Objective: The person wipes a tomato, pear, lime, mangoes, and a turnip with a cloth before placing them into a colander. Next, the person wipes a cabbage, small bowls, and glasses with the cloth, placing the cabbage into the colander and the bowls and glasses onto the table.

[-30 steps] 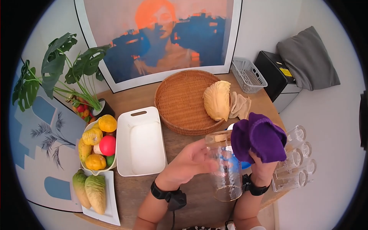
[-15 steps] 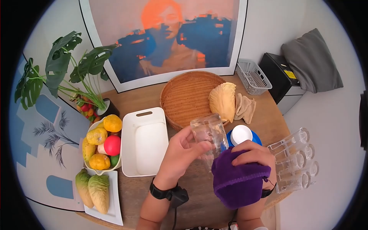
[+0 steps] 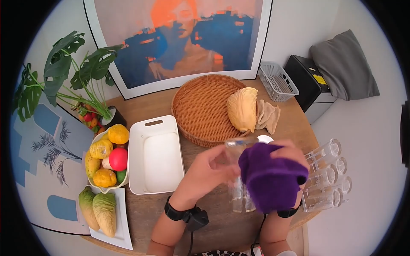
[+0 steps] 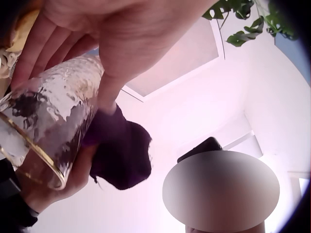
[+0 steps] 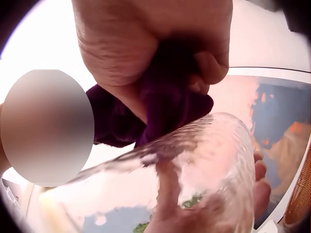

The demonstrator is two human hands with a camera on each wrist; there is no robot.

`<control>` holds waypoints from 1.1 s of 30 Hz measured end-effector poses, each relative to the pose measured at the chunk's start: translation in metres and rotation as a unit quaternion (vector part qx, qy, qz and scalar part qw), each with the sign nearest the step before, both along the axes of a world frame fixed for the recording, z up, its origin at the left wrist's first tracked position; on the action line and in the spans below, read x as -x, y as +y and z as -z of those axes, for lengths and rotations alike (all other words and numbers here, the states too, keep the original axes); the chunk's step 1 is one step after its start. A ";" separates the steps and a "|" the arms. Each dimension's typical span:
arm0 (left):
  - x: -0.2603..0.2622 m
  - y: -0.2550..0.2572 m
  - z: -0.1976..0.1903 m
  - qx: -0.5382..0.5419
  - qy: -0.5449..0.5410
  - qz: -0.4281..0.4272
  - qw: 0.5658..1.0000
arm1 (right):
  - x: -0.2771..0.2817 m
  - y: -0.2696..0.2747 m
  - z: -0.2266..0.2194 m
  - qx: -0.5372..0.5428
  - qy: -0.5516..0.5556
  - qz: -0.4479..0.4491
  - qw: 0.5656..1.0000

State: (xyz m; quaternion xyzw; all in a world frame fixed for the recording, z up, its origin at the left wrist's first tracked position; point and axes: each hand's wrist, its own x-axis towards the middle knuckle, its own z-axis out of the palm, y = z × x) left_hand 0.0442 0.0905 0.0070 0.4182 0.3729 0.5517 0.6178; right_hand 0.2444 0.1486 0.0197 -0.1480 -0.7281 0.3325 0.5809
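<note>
My left hand (image 3: 209, 173) grips a clear, rippled glass (image 3: 239, 192), its fingers and thumb curled round the side. In the left wrist view the glass (image 4: 58, 107) shows a gold rim. My right hand (image 3: 294, 155) holds a bunched purple cloth (image 3: 273, 179) against the right side of the glass. The right wrist view shows the cloth (image 5: 170, 102) pinched in the curled fingers of the right hand (image 5: 150, 43), over the glass (image 5: 204, 165).
A rack of clear glasses (image 3: 324, 179) stands at the right. A white bin (image 3: 156, 162), a fruit bowl (image 3: 92, 181) and a plate with cabbages (image 3: 124, 217) are at the left. Behind are a wicker tray (image 3: 205, 111), a yellowish leafy item (image 3: 242, 110) and a grey basket (image 3: 277, 81).
The glass has swung from slanting back to nearly upright in the view since half a second ago. The cloth has shifted slightly up and stays in the right hand.
</note>
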 end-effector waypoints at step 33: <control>-0.007 0.005 0.022 -0.025 -0.346 0.119 0.930 | -0.002 0.007 0.020 0.097 0.027 0.051 0.994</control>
